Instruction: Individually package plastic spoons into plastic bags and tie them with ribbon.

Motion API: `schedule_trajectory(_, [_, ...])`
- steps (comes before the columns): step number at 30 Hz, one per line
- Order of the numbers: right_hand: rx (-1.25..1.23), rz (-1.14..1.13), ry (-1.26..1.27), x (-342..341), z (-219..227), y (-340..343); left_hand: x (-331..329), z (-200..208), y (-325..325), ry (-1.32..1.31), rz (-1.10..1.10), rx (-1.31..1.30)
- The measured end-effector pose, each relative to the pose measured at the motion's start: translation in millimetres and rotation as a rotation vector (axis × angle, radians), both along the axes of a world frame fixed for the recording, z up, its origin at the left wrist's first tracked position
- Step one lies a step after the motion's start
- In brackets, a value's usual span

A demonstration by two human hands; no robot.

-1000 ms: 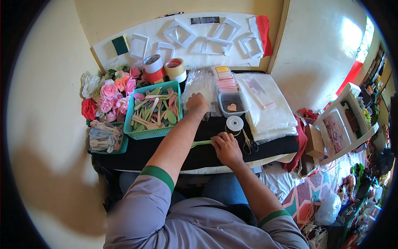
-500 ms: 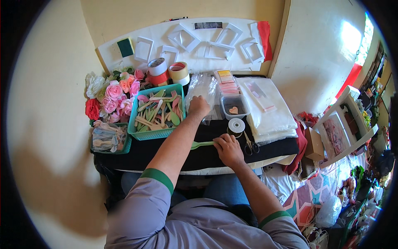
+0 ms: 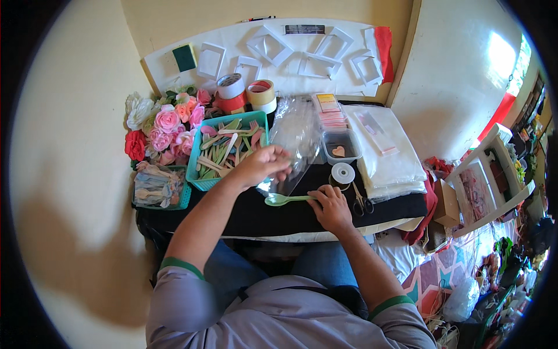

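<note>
My right hand [image 3: 331, 207] lies on the black cloth, its closed fingers on the handle end of a light green spoon [image 3: 279, 199]. The spoon's bowl points left. My left hand [image 3: 266, 167] is raised just in front of the teal basket, its fingers curled on a clear plastic bag [image 3: 286, 185]; the exact grip is partly hidden. Behind it lies a pile of clear plastic bags [image 3: 296, 125]. Coloured spoons and forks fill the teal basket [image 3: 199, 185]. A spool [image 3: 342, 174] and black scissors [image 3: 362, 205] lie beside my right hand.
A clear tub [image 3: 347, 152] with a pink heart piece stands behind the spool. Stacked plastic sheets [image 3: 395, 168] lie on the right. Tape rolls [image 3: 261, 96], artificial flowers [image 3: 165, 131] and a small basket of wrapped cutlery [image 3: 185, 196] crowd the left and back.
My left hand has drawn back from the bag pile toward me, bringing clear plastic with it. My right hand stays on the green spoon, whose bowl now shows more fully.
</note>
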State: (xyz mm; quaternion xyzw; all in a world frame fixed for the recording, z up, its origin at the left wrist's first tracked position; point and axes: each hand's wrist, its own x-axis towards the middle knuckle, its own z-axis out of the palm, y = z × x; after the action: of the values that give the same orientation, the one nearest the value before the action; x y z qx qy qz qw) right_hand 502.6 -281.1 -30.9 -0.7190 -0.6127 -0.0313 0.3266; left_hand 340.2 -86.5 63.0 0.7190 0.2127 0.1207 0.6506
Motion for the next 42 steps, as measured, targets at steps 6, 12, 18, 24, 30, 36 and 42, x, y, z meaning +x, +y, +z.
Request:
schedule_trajectory(6, [-0.049,0.017,0.009,-2.8,2.9,-0.4,-102.9,-38.2,12.6,0.391,-0.165,0.119])
schedule_trajectory(12, [-0.031,0.029,0.056,-0.9,0.4,-0.4,-132.9,-59.0,-0.3,0.411,0.085,0.901])
schedule_trajectory(18, [0.069,0.024,0.164,2.1,-9.3,1.6,-135.1,-86.6,-31.5,0.24,0.543,1.194])
schedule_trajectory(24, [0.122,0.027,0.154,4.8,-13.0,5.7,-123.1,-91.7,-58.1,0.063,0.79,1.261])
schedule_trajectory(30, [0.138,0.017,0.229,5.6,-7.7,2.1,-90.4,-79.7,-76.2,-0.189,0.562,0.975])
schedule_trajectory(36, [0.111,0.19,0.277,-12.6,30.4,-12.2,-69.1,-66.2,-82.7,-0.142,0.393,-0.304])
schedule_trajectory(42, [0.0,0.287,0.26,-19.7,47.1,-9.4,-59.4,-50.4,-82.5,-0.069,0.352,-0.23])
